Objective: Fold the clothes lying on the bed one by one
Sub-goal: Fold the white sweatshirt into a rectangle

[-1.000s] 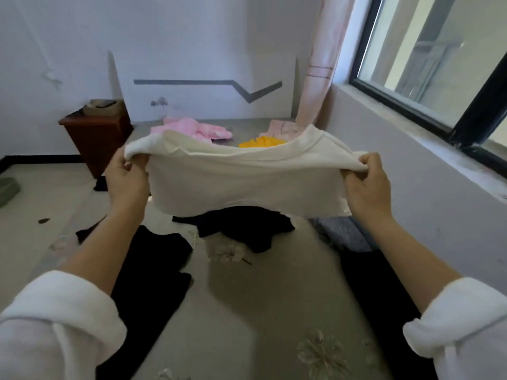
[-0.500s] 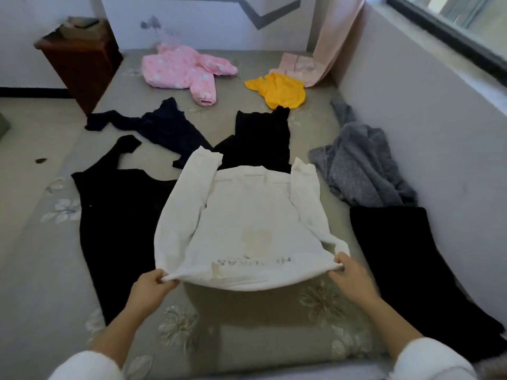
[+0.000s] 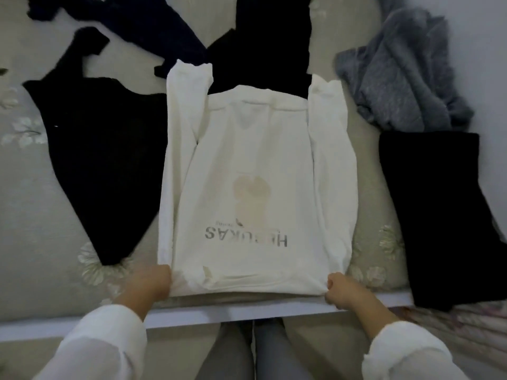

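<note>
The white top [image 3: 255, 171] lies flat on the bed [image 3: 41, 283], its long way running straight away from you, and your left hand [image 3: 149, 282] and right hand [image 3: 343, 292] each pinch a near corner, both just as close.

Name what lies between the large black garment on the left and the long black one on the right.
In the head view, the white long-sleeved sweatshirt with grey lettering lies flat there; bare floral bedcover shows beside it.
</note>
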A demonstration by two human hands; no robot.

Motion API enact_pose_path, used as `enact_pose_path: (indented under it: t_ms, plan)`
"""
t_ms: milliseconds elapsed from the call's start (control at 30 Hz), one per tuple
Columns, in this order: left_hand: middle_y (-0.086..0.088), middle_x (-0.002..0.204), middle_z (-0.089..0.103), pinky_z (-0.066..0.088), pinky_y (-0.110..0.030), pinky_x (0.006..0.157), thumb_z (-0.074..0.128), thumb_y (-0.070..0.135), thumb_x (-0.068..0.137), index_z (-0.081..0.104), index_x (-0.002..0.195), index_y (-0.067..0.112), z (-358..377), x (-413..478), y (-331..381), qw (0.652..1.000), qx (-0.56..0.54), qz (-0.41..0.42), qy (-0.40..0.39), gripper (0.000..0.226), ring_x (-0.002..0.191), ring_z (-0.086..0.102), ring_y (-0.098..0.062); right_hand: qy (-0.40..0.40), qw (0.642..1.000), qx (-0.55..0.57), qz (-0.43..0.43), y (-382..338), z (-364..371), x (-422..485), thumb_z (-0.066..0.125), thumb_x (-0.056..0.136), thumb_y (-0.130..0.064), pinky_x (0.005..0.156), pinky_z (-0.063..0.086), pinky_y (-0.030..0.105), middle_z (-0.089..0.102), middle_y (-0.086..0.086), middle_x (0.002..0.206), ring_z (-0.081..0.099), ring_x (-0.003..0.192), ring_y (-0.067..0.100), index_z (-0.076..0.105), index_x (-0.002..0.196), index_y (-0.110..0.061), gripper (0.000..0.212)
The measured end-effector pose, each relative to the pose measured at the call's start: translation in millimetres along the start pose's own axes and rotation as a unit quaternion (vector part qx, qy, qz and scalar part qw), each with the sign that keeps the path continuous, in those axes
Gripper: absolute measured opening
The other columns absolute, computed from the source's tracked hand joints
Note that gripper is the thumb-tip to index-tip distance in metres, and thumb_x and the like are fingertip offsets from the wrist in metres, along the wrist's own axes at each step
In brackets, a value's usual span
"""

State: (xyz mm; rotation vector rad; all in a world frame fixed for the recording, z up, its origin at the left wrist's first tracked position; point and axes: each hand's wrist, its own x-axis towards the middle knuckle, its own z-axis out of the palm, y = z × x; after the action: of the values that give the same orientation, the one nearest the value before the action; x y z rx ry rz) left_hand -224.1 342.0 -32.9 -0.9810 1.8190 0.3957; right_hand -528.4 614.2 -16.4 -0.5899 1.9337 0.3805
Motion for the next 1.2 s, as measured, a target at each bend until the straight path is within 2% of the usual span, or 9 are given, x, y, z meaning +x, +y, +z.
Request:
enact_pose_path:
  t_ms: [133, 300, 367, 533, 633, 700, 867, 1000, 1200]
  plan:
    - [-0.005, 0.137, 0.051, 0.042, -0.034, 0.101, 0.047, 0.038, 0.093, 0.046, 0.135, 0.018, 29.0, 14.3, 18.8, 0.997, 0.014, 0.002, -0.076, 0.046, 0.122, 0.052, -0.023, -0.046, 0.998, -0.031, 0.018, -6.5, 29.2, 14.6, 0.050, 0.091, -0.023, 0.078, 0.043, 0.026, 0.054, 0.010, 0.121, 0.053, 0.098, 0.023, 0.047, 0.115, -0.014, 0.026]
    - [-0.007, 0.132, 0.043, 0.043, -0.032, 0.094, 0.053, 0.022, 0.087, 0.040, 0.128, 0.017, 32.9, 13.6, 60.2, 0.996, 0.045, 0.074, 0.032, 0.044, 0.121, 0.045, -0.024, 0.125, 0.988, 0.058, -0.062, -29.1, 39.2, 30.1, 0.056, 0.084, -0.020, 0.083, 0.045, 0.031, 0.048, 0.006, 0.115, 0.051, 0.106, 0.024, 0.043, 0.123, -0.018, 0.041]
    - [-0.005, 0.133, 0.039, 0.042, -0.033, 0.095, 0.055, 0.019, 0.084, 0.044, 0.126, 0.020, 36.5, 14.7, 74.2, 0.989, 0.043, 0.142, 0.024, 0.044, 0.121, 0.040, -0.023, 0.134, 0.984, 0.029, -0.110, -36.9, 40.0, 36.3, 0.059, 0.081, -0.021, 0.088, 0.041, 0.031, 0.045, 0.003, 0.113, 0.047, 0.109, 0.022, 0.051, 0.119, -0.022, 0.039]
    - [-0.007, 0.130, 0.055, 0.041, -0.032, 0.094, 0.052, 0.022, 0.089, 0.055, 0.125, 0.016, 37.0, 18.9, 94.1, 0.975, 0.047, 0.174, -0.128, 0.037, 0.119, 0.051, -0.026, -0.087, 0.989, -0.015, -0.116, -42.3, 55.3, 34.5, 0.054, 0.075, -0.017, 0.085, 0.050, 0.031, 0.066, 0.007, 0.107, 0.061, 0.098, 0.027, 0.067, 0.101, -0.012, 0.030]
    - [-0.010, 0.124, 0.060, 0.043, -0.031, 0.090, 0.049, 0.021, 0.089, 0.061, 0.119, 0.009, 34.1, 17.9, 96.3, 0.977, 0.014, 0.159, -0.140, 0.034, 0.112, 0.056, -0.027, -0.125, 0.988, -0.049, -0.075, -31.3, 65.6, 31.4, 0.051, 0.088, -0.019, 0.088, 0.045, 0.030, 0.063, 0.011, 0.114, 0.059, 0.108, 0.028, 0.063, 0.109, -0.008, 0.027]
    - [-0.009, 0.120, 0.062, 0.043, -0.030, 0.088, 0.047, 0.020, 0.092, 0.063, 0.115, 0.010, 24.0, 19.8, 98.2, 0.979, -0.077, 0.157, -0.101, 0.030, 0.108, 0.057, -0.025, -0.089, 0.993, 0.025, -0.077, -28.5, 57.9, 34.1, 0.050, 0.088, -0.013, 0.086, 0.044, 0.028, 0.063, 0.010, 0.106, 0.060, 0.107, 0.028, 0.065, 0.101, -0.011, 0.020]
    - [-0.006, 0.119, 0.061, 0.045, -0.030, 0.086, 0.046, 0.018, 0.094, 0.060, 0.117, 0.017, -22.2, 31.7, 118.1, 0.954, -0.235, 0.169, 0.083, 0.027, 0.103, 0.057, -0.022, 0.061, 0.974, 0.201, -0.083, -43.0, -8.5, 46.1, 0.051, 0.090, -0.015, 0.080, 0.045, 0.025, 0.063, 0.003, 0.102, 0.059, 0.094, 0.019, 0.066, 0.107, -0.012, 0.023]
    - [-0.006, 0.135, 0.044, 0.041, -0.033, 0.087, 0.049, 0.020, 0.093, 0.050, 0.130, 0.018, -56.2, 48.5, 148.0, 0.928, -0.242, 0.177, 0.221, 0.037, 0.120, 0.045, -0.023, 0.161, 0.953, 0.244, -0.083, -46.2, -51.0, 63.6, 0.052, 0.092, -0.016, 0.078, 0.045, 0.025, 0.065, 0.006, 0.104, 0.059, 0.092, 0.019, 0.064, 0.108, -0.011, 0.021]
    - [-0.013, 0.157, 0.013, 0.029, -0.038, 0.110, 0.047, 0.033, 0.096, 0.028, 0.146, 0.016, -83.3, 93.2, 193.3, 0.898, -0.196, 0.247, 0.307, 0.056, 0.144, 0.014, -0.029, 0.312, 0.926, 0.202, -0.069, -43.7, -90.5, 100.0, 0.054, 0.093, -0.024, 0.083, 0.044, 0.031, 0.050, 0.003, 0.118, 0.053, 0.102, 0.020, 0.049, 0.125, -0.012, 0.035]
